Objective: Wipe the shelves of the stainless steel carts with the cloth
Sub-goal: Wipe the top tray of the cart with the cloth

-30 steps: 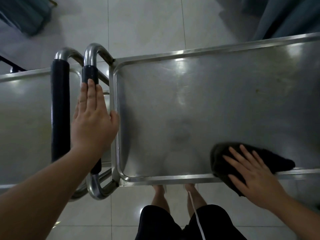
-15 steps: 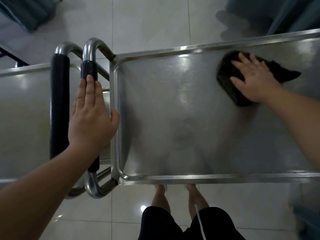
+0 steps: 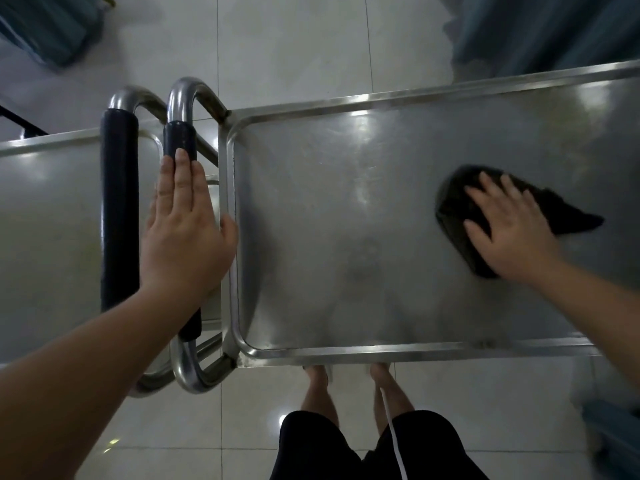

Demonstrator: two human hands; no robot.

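Pressing flat with spread fingers, the right hand pins the dark cloth to the right part of the top shelf of the nearer steel cart. The left hand lies open, fingers together, on that cart's black-sleeved handle, gripping nothing. Just beside it stands the handle of a second cart; blue curtains hang beyond the tiled floor, and bare legs show below the shelf rim.

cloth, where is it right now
In the head view the dark cloth lies flat on the right cart's top shelf, right of centre, pressed under the right hand.
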